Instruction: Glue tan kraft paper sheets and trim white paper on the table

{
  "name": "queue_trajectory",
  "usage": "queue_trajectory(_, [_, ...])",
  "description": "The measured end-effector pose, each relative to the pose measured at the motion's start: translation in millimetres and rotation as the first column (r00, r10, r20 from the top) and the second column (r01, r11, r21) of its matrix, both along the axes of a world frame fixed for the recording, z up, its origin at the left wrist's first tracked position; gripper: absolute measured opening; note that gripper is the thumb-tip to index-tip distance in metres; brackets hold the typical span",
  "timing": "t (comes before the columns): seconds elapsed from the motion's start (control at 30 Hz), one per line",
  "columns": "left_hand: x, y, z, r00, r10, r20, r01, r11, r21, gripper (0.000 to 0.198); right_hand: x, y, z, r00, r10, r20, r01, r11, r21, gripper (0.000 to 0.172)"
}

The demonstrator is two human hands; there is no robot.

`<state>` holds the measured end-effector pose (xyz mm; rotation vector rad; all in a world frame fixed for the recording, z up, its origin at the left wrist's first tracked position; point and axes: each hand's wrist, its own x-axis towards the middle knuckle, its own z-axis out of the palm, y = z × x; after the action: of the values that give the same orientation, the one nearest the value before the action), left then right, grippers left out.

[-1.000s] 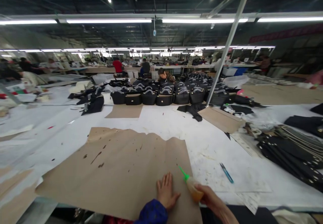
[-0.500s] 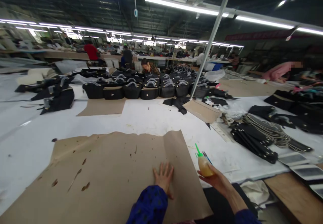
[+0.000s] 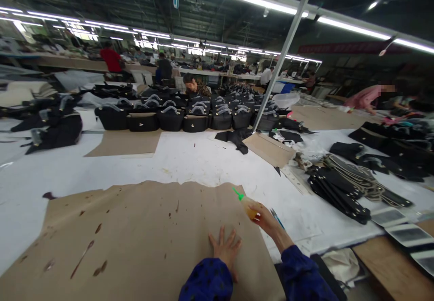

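Note:
My left hand [image 3: 224,248] lies flat with fingers spread on a large sheet of brown paper [image 3: 135,233] that covers the near part of the white table. My right hand [image 3: 266,219] is closed round a small glue bottle [image 3: 247,204] of amber liquid with a green nozzle. The bottle is tilted, its nozzle pointing up and left over the paper's right edge. Blue-handled snips [image 3: 277,218] lie on the table just right of that hand. Both arms wear dark blue sleeves.
Rows of black handbags [image 3: 190,115] stand at the back of the table. Stacks of black straps and pieces [image 3: 342,188] lie to the right. A slanted metal pole [image 3: 285,52] rises mid-table. Other people work at far tables; one in pink sits at the right.
The camera has swung a little to the right. My right hand has carried the glue bottle forward and left, over the paper's right edge. My left hand stays flat on the paper.

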<state>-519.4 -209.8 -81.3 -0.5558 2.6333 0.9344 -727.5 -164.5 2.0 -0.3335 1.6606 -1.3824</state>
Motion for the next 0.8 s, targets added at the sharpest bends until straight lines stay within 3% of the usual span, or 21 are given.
queue_trajectory(0.1, [1.2, -2.7, -4.2, 1.000, 0.005, -0.025, -0.005, 1.000, 0.014, 0.100, -4.4, -24.1, -13.9, 0.982, -0.001, -0.189, 0.026, 0.991, 0.129, 0.060])
queue_trajectory(0.23, [-1.6, -4.9, -8.8, 1.000, 0.001, -0.029, 0.000, 0.999, 0.034, 0.099, -15.0, -58.7, -23.6, 0.952, 0.061, -0.301, -0.016, 0.988, 0.150, 0.062])
queue_trajectory(0.43, [1.7, -5.4, -6.5, 0.998, 0.030, -0.049, -0.026, 0.997, 0.069, 0.097, -21.8, -96.5, -30.9, 0.765, 0.166, -0.622, -0.079, 0.983, 0.165, 0.071])
queue_trajectory(0.6, [6.8, -6.3, -5.0, 0.993, 0.069, -0.092, -0.059, 0.992, 0.109, 0.099, -18.2, -107.5, -32.3, 0.641, 0.207, -0.739, -0.104, 0.978, 0.183, 0.084])
queue_trajectory(0.7, [7.2, -6.7, -11.7, 0.991, 0.067, -0.119, -0.052, 0.990, 0.128, 0.102, -20.4, -106.2, -34.3, 0.593, 0.223, -0.774, -0.133, 0.975, 0.179, 0.082])
queue_trajectory(0.77, [6.8, -6.5, -16.2, 0.990, 0.064, -0.123, -0.048, 0.991, 0.127, 0.101, -22.6, -103.1, -38.3, 0.596, 0.216, -0.773, -0.130, 0.976, 0.173, 0.077])
queue_trajectory(0.8, [6.6, -6.3, -17.5, 0.990, 0.070, -0.121, -0.057, 0.992, 0.114, 0.099, -23.4, -101.1, -41.5, 0.639, 0.192, -0.745, -0.115, 0.981, 0.155, 0.076])
